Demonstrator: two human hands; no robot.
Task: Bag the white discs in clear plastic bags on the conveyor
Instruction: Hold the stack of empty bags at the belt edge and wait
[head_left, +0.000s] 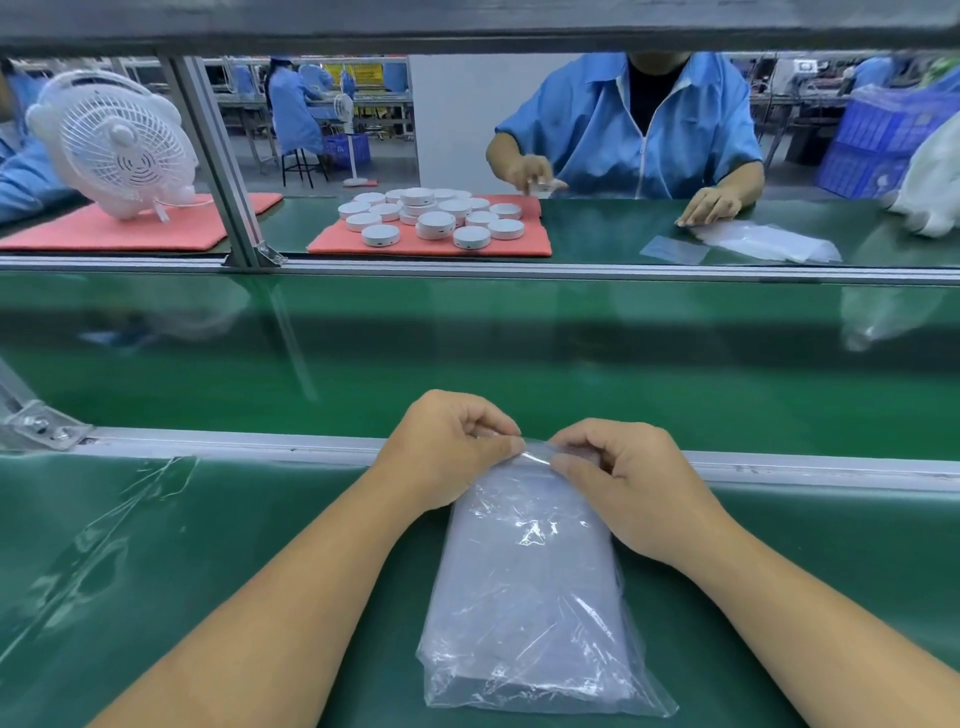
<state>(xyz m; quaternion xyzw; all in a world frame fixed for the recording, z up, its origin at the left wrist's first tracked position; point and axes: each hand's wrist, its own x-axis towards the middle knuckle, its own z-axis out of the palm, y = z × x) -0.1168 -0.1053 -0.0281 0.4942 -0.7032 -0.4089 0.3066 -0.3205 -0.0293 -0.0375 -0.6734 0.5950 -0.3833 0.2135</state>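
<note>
We are at the very start of the bagging, as far as we can judge. Our left hand (449, 441) and right hand (618, 467) both pinch the far edge of a pack of clear plastic bags (524, 587) that lies flat on the near bench (208, 545), just this side of the metal rail (234, 441); the fingers of both hands are curled onto the film at the pack's mouth, close together, apparently working one bag free or opening the pack. Neither hand holds a disc. The white discs (434, 215) sit unbagged in a loose heap, some stacked, on a pink mat (431, 244) on the far bench, well apart from us across the green conveyor (467, 353). We see no bagged disc on the conveyor. A person in a blue coat (631, 130) sits opposite with loose bags (763, 241) under one hand. What is left, then, seems to be nearly everything: freeing a bag, fetching a disc, filling, and setting it on the belt.
</note>
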